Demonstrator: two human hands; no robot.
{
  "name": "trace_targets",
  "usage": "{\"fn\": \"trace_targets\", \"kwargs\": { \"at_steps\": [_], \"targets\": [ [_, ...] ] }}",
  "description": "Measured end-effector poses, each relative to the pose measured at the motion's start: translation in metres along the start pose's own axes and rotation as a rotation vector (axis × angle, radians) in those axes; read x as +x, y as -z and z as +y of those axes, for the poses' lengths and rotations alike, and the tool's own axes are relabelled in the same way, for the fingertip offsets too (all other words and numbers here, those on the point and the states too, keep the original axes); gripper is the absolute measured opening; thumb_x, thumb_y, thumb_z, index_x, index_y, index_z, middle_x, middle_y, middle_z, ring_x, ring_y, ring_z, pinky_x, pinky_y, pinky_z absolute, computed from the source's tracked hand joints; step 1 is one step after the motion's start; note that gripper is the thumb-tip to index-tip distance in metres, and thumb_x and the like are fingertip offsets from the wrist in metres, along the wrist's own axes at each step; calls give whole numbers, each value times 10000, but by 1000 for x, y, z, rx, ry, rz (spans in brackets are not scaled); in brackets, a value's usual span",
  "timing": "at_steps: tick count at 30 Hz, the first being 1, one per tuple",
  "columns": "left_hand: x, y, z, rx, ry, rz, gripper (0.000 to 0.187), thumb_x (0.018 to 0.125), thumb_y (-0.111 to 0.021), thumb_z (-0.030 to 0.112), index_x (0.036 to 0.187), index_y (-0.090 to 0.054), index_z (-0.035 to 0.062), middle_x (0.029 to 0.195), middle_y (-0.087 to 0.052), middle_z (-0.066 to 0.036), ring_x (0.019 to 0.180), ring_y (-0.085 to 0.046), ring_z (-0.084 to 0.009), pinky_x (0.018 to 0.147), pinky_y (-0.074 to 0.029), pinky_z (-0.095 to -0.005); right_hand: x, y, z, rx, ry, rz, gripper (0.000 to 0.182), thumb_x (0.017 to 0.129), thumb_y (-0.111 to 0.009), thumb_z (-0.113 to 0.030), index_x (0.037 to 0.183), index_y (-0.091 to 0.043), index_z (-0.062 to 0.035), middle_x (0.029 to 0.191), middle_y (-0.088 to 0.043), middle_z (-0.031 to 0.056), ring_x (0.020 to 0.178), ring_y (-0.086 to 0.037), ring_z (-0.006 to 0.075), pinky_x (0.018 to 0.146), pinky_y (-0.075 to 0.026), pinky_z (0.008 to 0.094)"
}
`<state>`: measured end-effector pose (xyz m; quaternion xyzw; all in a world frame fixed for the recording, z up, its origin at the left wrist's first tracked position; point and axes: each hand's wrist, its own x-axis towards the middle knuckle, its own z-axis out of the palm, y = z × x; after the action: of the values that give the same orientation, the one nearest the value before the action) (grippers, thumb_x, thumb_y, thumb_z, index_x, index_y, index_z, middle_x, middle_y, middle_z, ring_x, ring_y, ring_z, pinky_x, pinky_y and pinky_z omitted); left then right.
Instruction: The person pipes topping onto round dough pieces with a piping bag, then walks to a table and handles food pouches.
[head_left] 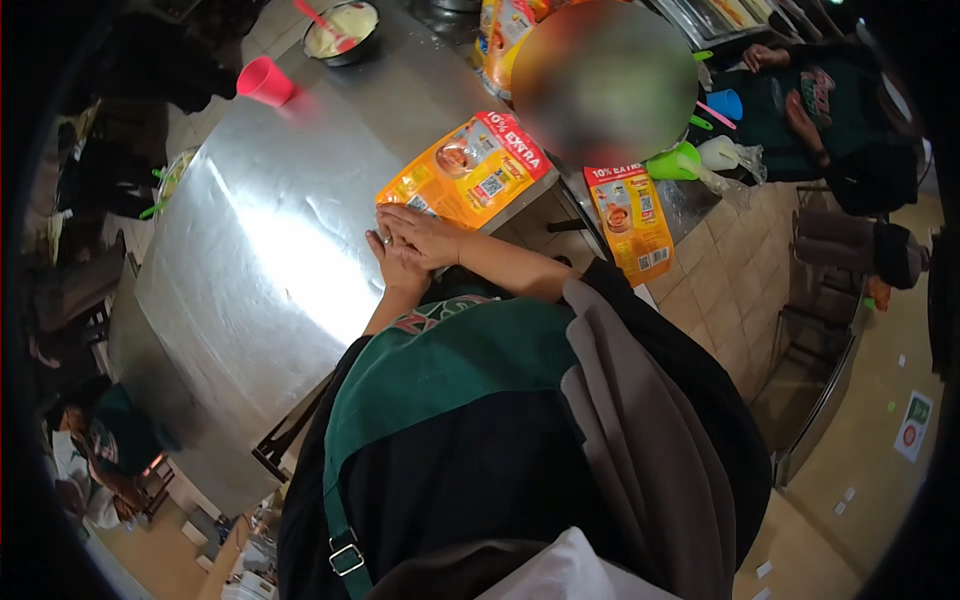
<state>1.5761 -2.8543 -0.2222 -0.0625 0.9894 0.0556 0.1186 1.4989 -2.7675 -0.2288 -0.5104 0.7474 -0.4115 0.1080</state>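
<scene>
My right hand [430,236] lies across my left hand [394,264] at the near edge of the metal table. The right fingers are stretched out, with nothing visible in them. Part of the left hand is covered; a ring shows among the fingers, and those in sight look extended. Both hands are by the lower left corner of an orange pouch [470,165] with a red "10% EXTRA" band. That pouch lies flat on the table. A similar orange pouch [632,225] is to its right, at the table's edge.
The metal table [200,250] carries a red cup [266,82] and a black bowl [372,42] of pale mixture with a red spatula [318,17]. A green cup [672,162] and a blue cup [724,103] stand right. A large round patch is blurred. A person [850,110] is at the right.
</scene>
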Motion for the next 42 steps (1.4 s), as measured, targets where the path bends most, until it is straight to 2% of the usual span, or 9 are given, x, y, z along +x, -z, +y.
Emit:
{"fn": "trace_targets", "kwargs": {
  "at_steps": [7, 11, 19, 26, 27, 28, 30, 38, 42],
  "targets": [
    [2, -2, 7, -47, 84, 108, 631, 834, -381, 336, 1362, -209, 35, 1429, -143, -165, 1334, -60, -311, 991, 35, -609, 14, 8, 20, -168, -63, -71, 634, 848, -426, -342, 1305, -246, 59, 1384, -211, 193, 1292, -208, 287, 1057, -197, 357],
    [0, 6, 14, 21, 121, 82, 621, 840, -333, 316, 1351, -201, -12, 1429, -153, -162, 1333, -89, -306, 972, 32, -636, 14, 24, 28, -160, -159, 23, 651, 852, -434, -363, 1313, -236, 51, 1381, -228, 192, 1296, -201, 283, 1063, -177, 347],
    [1, 3, 15, 61, 118, 108, 624, 835, -311, 304, 1341, -192, -41, 1431, -129, -175, 1328, -107, -319, 979, 36, -627, 3, 57, 57, -285, -259, 29, 612, 883, -404, -322, 1330, -201, 43, 1403, -176, 189, 1319, -143, 271, 1074, -143, 340],
    [1, 10, 21, 29, 142, 50, 644, 831, -337, 299, 1348, -167, -45, 1436, -104, -168, 1334, -56, -319, 983, 12, -630, -1, 40, 33, -210, -219, 151, 674, 756, -606, -222, 1296, -281, 17, 1304, -319, 191, 1223, -269, 372, 1032, -157, 457],
    [0, 13, 19, 98, 112, -28, 652, 838, -337, 315, 1354, -150, -37, 1437, -96, -167, 1335, -47, -316, 983, 6, -631, -9, 47, 2, -188, -239, 27, 626, 782, -563, -245, 1298, -300, -6, 1268, -363, 174, 1201, -307, 355, 1024, -178, 457],
    [-2, 17, 18, 172, 83, -105, 660, 845, -337, 330, 1360, -133, -29, 1438, -89, -167, 1336, -38, -312, 984, 0, -631, -15, 22, 7, -201, -55, -51, 590, 832, -485, -300, 1312, -293, -16, 1304, -344, 166, 1232, -292, 329, 1038, -167, 445],
    [-3, 15, 20, 147, 86, -97, 666, 853, -331, 349, 1363, -115, -22, 1440, -77, -166, 1337, -28, -309, 984, 1, -630, -46, -3, -4, -309, -56, 17, 570, 883, -385, -373, 1327, -281, -32, 1397, -239, 148, 1310, -192, 256, 1065, -146, 398],
    [2, 0, 20, 230, 109, 75, 623, 880, -252, 333, 1364, -83, -21, 1434, -103, -178, 1329, -95, -319, 992, -14, -619, -68, 36, 14, -336, -165, 47, 617, 872, -409, -408, 1313, -284, 5, 1389, -242, 158, 1301, -214, 255, 1065, -170, 372],
    [2, 0, 19, 140, 103, 73, 613, 884, -217, 338, 1366, -77, -14, 1433, -93, -189, 1327, -94, -334, 999, -56, -606, -71, 66, 23, -197, -249, 118, 604, 825, -526, -290, 1303, -307, 6, 1360, -291, 156, 1283, -245, 256, 1058, -201, 342]
  ]
}}
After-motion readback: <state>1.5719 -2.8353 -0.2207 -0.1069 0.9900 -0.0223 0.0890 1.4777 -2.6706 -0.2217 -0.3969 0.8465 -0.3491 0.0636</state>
